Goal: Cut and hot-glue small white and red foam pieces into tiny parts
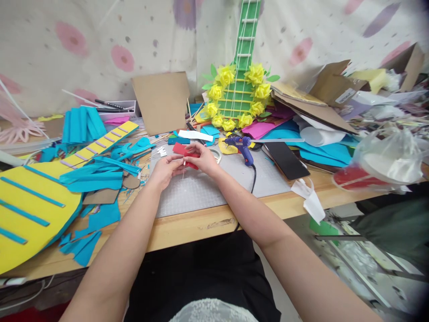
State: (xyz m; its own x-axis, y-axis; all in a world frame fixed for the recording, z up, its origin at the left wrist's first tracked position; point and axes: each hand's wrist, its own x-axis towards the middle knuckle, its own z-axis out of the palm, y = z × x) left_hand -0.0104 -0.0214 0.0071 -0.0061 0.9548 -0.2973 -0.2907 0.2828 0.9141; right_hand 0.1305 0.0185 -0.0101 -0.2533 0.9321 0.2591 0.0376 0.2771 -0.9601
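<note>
My left hand (165, 171) and my right hand (203, 160) meet above the grey cutting mat (214, 192), fingers pinched together. Between them is a strip of red paper (180, 149), which shows above and below my right fingers. A small white piece with a thin wire or thread (183, 174) hangs at the fingertips; which hand grips it I cannot make out. A roll of tape (218, 156) lies just behind my right hand. To its right, a blue glue gun (244, 147) with a clear glue stick rests on the mat. Short white pieces (161, 151) lie left of my hands.
A green paper guitar with yellow flowers (234, 94) stands at the back. A yellow-and-blue guitar shape (36, 201) and blue paper scraps (97, 179) cover the left. On the right are a phone (286, 160), coloured sheets, cardboard (315, 107) and a bagged red cup (362, 174).
</note>
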